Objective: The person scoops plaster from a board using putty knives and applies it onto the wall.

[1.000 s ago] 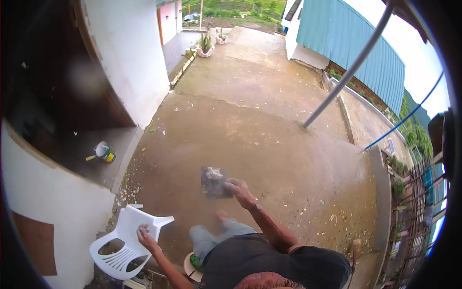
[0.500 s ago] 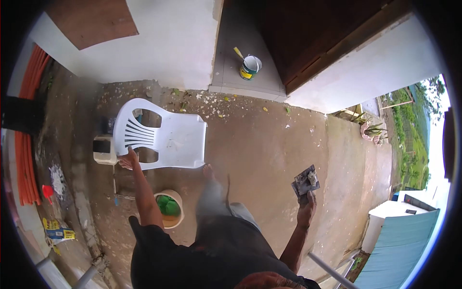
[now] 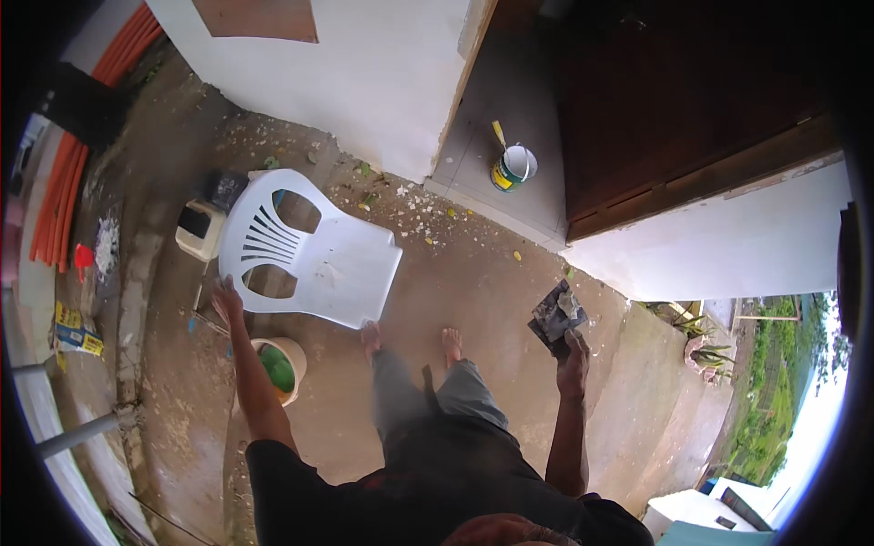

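A white plastic chair (image 3: 341, 268) stands at my left, its slatted back toward the left. My left hand (image 3: 226, 300) is at the near corner of that back, its fingers seemingly closed on the edge, though they show only small. In my right hand (image 3: 574, 362), out to the right, is a dark, roughly square flat board (image 3: 550, 326). A lump of greyish paste (image 3: 568, 305) lies on the board.
Near my left forearm is a pale bucket (image 3: 293, 353) with something green inside. A cream box (image 3: 199, 229) is beside the chair back. An open paint can (image 3: 515, 167) and a yellow-handled brush (image 3: 499, 135) are in the doorway. Orange pipes (image 3: 62, 200) line the left.
The whole view has turned, so the wall and doorway now slant down to the right. My left hand has shifted toward the outer edge of the chair back; my right still holds the board.
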Available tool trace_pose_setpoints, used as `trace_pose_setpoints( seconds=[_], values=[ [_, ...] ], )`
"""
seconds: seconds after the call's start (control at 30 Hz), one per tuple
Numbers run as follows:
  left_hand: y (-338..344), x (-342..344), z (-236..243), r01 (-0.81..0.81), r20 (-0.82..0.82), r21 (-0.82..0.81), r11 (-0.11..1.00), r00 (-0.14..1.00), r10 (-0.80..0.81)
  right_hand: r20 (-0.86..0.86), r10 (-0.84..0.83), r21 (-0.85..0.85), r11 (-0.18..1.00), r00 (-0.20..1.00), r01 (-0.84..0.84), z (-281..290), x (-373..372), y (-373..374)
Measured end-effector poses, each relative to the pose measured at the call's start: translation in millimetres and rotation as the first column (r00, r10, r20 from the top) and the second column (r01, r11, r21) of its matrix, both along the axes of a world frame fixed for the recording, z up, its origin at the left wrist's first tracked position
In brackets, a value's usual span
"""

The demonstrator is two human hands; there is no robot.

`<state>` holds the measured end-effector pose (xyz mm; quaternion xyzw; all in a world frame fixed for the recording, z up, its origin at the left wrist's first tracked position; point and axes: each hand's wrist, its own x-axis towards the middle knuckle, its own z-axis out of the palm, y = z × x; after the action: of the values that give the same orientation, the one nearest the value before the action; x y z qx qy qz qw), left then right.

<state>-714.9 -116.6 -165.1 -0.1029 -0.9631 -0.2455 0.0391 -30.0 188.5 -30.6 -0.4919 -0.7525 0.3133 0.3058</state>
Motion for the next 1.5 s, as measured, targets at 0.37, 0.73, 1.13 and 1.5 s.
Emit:
trace_pose_setpoints(
  seconds=[0.37,0.73,1.13,1.5],
  values=[
    [2,213,85,0.094,0.146,-0.034,0.995,0.985,-0.088,0.027,0.432,0.378,0.831,0.902,-0.409,-3,62,60],
    [-30,449,89,0.124,0.274,0.352,0.928,0.934,-0.229,0.034,0.489,0.403,0.791,0.871,-0.46,-38,153,-41],
    [-353,690,-116,-0.434,0.286,0.696,0.572,0.898,0.333,-0.4,0.45,-0.155,0.825,0.798,-0.543,-83,135,-123],
    [-469,816,-118,-0.73,0.505,0.1,0.676,0.623,0.598,-0.408,0.645,-0.218,0.618,0.646,-0.755,8,98,-171]
  ],
)
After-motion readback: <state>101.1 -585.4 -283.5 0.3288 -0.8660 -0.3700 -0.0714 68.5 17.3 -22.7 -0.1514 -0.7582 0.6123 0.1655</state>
